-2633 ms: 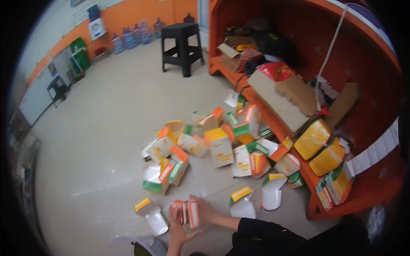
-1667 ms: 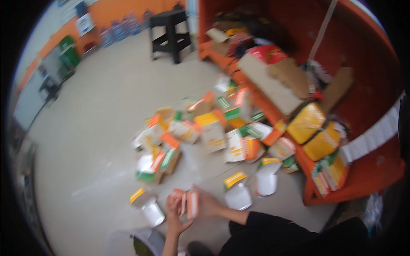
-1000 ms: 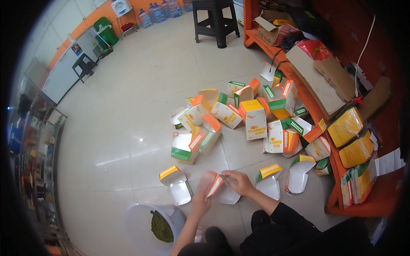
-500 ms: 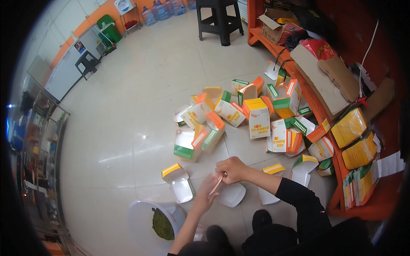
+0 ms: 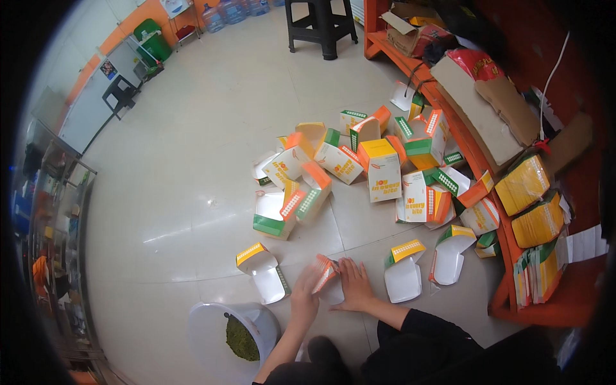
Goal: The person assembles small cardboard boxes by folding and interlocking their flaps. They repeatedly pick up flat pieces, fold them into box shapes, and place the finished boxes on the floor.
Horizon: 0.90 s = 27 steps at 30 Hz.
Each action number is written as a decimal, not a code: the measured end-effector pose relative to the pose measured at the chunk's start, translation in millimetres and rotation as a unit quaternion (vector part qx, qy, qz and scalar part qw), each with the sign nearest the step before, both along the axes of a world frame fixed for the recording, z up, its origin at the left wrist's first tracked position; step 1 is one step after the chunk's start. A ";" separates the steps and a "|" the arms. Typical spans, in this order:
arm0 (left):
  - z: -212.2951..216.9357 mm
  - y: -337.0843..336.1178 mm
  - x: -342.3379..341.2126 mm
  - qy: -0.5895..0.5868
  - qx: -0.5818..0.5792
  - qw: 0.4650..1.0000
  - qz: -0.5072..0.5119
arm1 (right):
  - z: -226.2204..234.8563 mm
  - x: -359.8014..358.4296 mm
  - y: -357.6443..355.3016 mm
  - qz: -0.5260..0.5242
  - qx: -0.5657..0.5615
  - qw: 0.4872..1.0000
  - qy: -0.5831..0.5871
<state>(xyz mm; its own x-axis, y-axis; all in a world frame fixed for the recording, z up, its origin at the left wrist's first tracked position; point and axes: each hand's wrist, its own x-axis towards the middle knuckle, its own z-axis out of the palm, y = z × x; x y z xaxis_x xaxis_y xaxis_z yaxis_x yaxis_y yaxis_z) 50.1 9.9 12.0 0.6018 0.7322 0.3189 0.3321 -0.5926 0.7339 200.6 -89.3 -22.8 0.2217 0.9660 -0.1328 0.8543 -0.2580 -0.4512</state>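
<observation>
A small paper food box (image 5: 327, 274) with an orange dotted lid is tipped up between my hands, low over the floor. My left hand (image 5: 305, 286) closes on its left side, fingers blurred near the lid. Against the box's right side lies my right hand (image 5: 354, 286), fingers stretched and slightly spread, thumb low by the white tray part. To the left stands an open box with a yellow lid flap (image 5: 268, 280). Two more open white boxes are on the right, one with a yellow and green lid (image 5: 404, 282), the other beside it (image 5: 447, 264).
A heap of printed boxes (image 5: 384, 168) covers the floor ahead. A white bucket (image 5: 269, 321) holding something green stands by my left forearm. An orange shelf (image 5: 459, 138) with cardboard and yellow packs (image 5: 539, 221) runs along the right. A black stool (image 5: 321, 25) stands far ahead.
My right hand has gone from a fist at the lid to stretched fingers along the box's right side. Both hands have come down slightly, and the lid now faces up between them. The view has shifted slightly.
</observation>
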 end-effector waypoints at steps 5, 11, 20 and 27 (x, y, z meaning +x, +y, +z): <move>-8.3 5.2 0.9 0.053 0.078 0.996 0.002 | -23.3 -2.7 0.8 -0.023 0.049 0.996 0.069; -7.7 5.0 0.6 0.027 0.047 0.998 0.029 | -3.9 39.8 0.5 0.077 0.050 0.968 0.232; 0.2 1.5 -4.8 0.027 -0.059 0.997 -0.031 | 16.1 200.3 -55.7 -0.166 -0.148 0.970 0.095; 7.3 -7.4 -3.0 0.040 -0.129 0.990 -0.033 | -25.5 129.5 -40.6 -0.094 0.212 0.972 0.050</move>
